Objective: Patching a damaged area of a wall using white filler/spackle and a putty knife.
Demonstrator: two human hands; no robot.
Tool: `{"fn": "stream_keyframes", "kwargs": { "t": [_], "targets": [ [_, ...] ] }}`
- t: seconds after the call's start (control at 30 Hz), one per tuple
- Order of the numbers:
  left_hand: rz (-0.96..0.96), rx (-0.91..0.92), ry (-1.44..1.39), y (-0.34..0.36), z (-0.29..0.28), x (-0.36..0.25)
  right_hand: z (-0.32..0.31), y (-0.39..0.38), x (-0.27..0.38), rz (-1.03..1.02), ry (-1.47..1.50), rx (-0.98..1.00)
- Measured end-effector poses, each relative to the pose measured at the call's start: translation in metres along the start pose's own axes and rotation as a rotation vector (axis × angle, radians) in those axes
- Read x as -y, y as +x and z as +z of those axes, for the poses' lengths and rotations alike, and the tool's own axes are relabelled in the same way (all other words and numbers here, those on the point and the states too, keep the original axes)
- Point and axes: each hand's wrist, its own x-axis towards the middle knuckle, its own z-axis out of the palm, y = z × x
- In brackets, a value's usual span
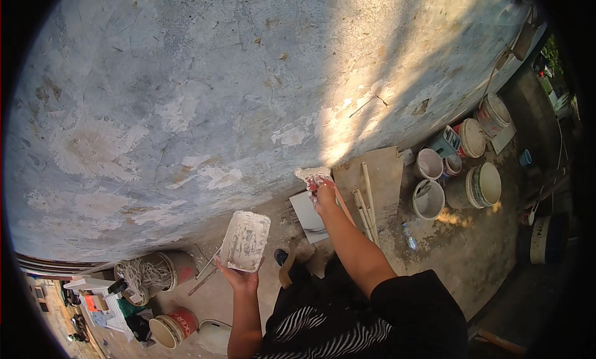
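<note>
Nearest the cam: black sleeve of the right arm, lower right of frame, w/ a black-and-white striped garment beside it at bottom centre.

Right hand, centre of frame, is closed on the handle of a putty knife; the blade is loaded w/ white filler and pressed against the base of the wall. Left hand, lower centre-left, palm up, fingers wrapped under a rectangular hawk board smeared w/ white putty, held tilted, apart from the wall. The two hands are well apart.

The wall fills the upper and left frame: grey-blue, patched w/ pale filler spots, sunlit band toward the right.

On the ground right of the knife: flat brown board w/ wooden sticks lying across it, white sheet just below the right hand. Further right, a cluster of paint buckets, most open, some w/ lids. Clear plastic bottle lies on the ground below the buckets.

Lower left: bucket stuffed w/ pale tangled string, another tipped bucket w/ red label, misc clutter near it.
</note>
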Motion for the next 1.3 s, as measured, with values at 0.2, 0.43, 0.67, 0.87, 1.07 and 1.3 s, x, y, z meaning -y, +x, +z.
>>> {"fn": "stream_keyframes", "kwargs": {
  "t": [0.2, 0.43, 0.67, 0.87, 1.07, 1.3],
  "targets": [
    [-0.008, 0.071, -0.014, 0.006, -0.011, -0.003, 0.022, -0.003, 0.01, -0.1, 0.056, 0.029],
    [-0.013, 0.048, -0.008, 0.005, -0.017, -0.003, 0.004, -0.022, 0.021, -0.051, 0.105, 0.018],
    [-0.031, 0.072, 0.005, 0.001, -0.022, 0.002, 0.001, -0.007, 0.003, -0.022, -0.189, -0.08],
    [-0.017, 0.047, 0.03, -0.003, -0.02, -0.001, 0.009, 0.002, 0.011, -0.002, 0.065, 0.048],
    [-0.019, 0.059, 0.037, -0.002, -0.018, -0.001, -0.014, -0.013, 0.027, 0.013, 0.031, 0.131],
    [-0.032, 0.077, 0.063, 0.003, -0.012, 0.003, -0.067, 0.002, 0.01, 0.067, -0.138, -0.013]
  ]
}}
